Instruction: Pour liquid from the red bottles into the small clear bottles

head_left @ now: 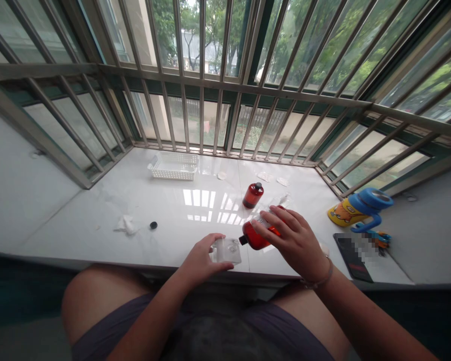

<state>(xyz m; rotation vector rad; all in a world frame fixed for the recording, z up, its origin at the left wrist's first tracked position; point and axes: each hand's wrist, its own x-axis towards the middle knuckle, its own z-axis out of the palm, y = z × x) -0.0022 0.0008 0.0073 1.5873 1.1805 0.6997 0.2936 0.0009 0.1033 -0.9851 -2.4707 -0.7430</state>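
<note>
My left hand [203,258] grips a small clear container [227,250] by its sides, near the front edge of the white marble-look ledge [97,220]. Something small and pale shows inside it, too indistinct to name. In my right hand [295,238] is a red-amber bottle [256,236], tipped on its side with its dark neck pointing left at the container. The neck is right beside the container's right side; whether liquid is flowing I cannot tell. Behind it a second red-amber bottle [253,195] stands upright with a dark top. A black cap [154,225] lies to the left.
A white perforated basket [173,168] sits at the back left. Crumpled tissue [126,224] lies left of the cap. On the right are a yellow-and-blue flask [349,210], a dark phone [349,258] and colourful small items [379,238]. Metal window bars [225,85] close off the back.
</note>
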